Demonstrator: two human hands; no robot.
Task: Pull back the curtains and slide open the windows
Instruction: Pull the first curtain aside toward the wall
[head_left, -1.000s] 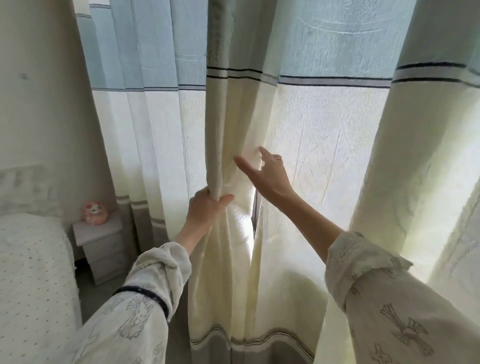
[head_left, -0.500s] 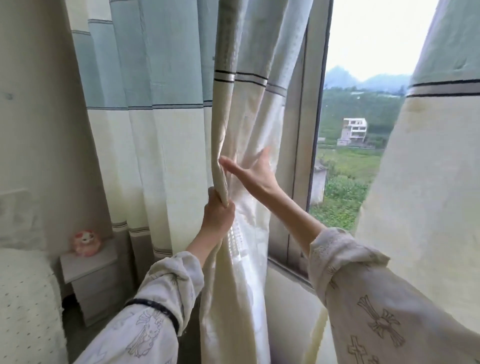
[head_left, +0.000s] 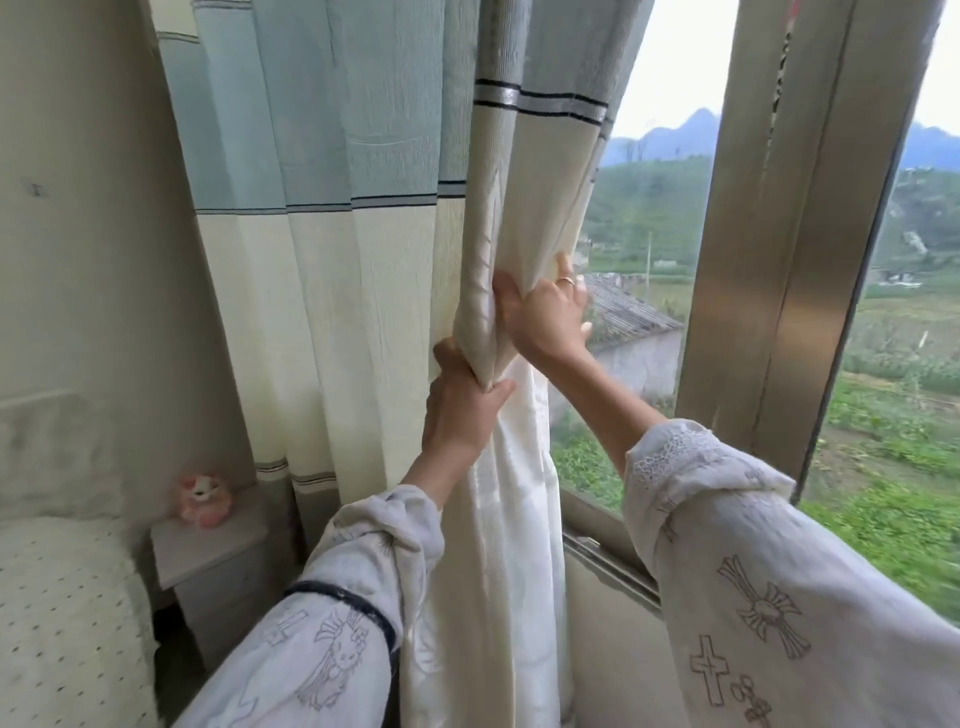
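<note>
2 sleeved arms are reaching forward from the lower edge. The left hand (head_left: 460, 415) is clenching the gathered edge of the curtain (head_left: 363, 249), and just above it the right hand (head_left: 545, 312), wearing 1 ring (head_left: 566, 282), is gripping the same bunched folds. The curtain is hanging bunched at left, beside the wall. Behind it the window (head_left: 769, 291) is showing its metal frame, with fields and hills lying beyond.

We are seeing a pink plush toy (head_left: 203, 500) sitting on a small pale nightstand (head_left: 210, 551) beside the bed (head_left: 57, 613).
</note>
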